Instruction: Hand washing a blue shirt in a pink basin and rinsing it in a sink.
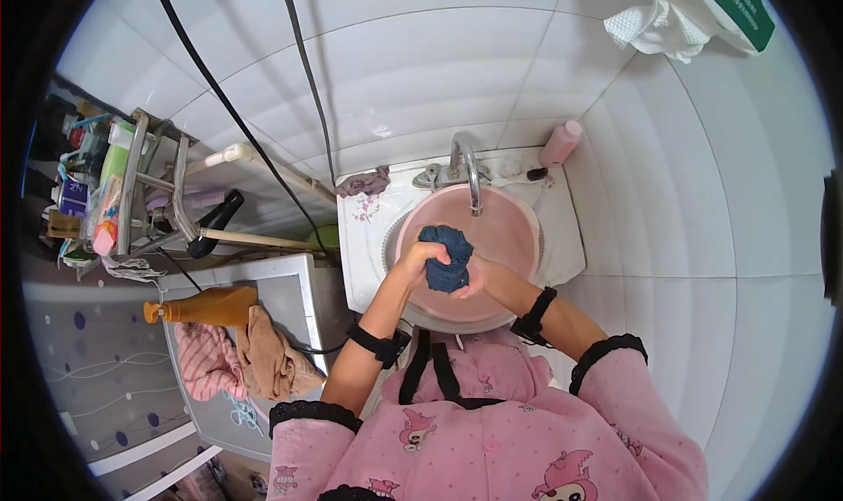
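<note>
A dark blue bunched cloth (446, 259) is gripped between my two hands above a pink basin (514, 237). My left hand (420, 259) closes round its left side, thumb across the front. My right hand (476, 277) wraps its lower right side, with fingertips showing underneath. The basin sits in the white sink (364, 273), under the curved metal faucet (465, 163). No stream of water can be made out at the spout.
On the sink's back ledge are a crumpled mauve cloth (363, 182), a dark-bristled brush (536, 175) and a pink bottle (560, 144). To the left, an orange bottle (206, 308) and a brown towel (274, 356) lie on a grey-topped surface. A metal rack (158, 185) holds toiletries.
</note>
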`<state>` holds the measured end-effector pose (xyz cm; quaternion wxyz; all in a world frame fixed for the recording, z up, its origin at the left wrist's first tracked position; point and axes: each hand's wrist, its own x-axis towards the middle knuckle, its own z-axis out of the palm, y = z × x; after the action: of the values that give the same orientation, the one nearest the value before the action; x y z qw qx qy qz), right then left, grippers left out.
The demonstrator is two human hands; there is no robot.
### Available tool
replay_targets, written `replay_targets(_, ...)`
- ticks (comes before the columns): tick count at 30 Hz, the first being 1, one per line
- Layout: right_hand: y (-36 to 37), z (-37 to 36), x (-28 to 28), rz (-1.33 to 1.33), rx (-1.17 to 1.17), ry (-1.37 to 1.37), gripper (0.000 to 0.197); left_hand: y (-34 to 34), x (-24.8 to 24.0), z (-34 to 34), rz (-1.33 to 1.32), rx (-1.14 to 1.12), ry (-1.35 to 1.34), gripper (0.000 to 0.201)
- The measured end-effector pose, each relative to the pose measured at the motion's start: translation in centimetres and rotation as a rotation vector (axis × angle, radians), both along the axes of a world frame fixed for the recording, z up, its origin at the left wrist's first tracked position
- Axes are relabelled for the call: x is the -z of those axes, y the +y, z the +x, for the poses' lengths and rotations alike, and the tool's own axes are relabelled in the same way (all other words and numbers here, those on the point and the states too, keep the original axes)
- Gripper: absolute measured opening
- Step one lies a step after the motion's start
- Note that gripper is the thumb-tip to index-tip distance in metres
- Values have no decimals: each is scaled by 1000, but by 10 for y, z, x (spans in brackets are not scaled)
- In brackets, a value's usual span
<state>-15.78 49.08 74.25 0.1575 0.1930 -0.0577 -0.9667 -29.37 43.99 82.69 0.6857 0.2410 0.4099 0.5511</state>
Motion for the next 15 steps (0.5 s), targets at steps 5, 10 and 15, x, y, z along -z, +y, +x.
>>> replay_targets(5,-6,6,-4,25,97,-7,34,-9,19,0,-72,-78,64,38)
replay_targets(10,-13,9,3,266,117,-268,47,-21,49,3,-159,-243,-45,38)
replay_targets(15,-10,12,-38,449,131,-386,57,-24,59,-10,-363,-370,-280,40)
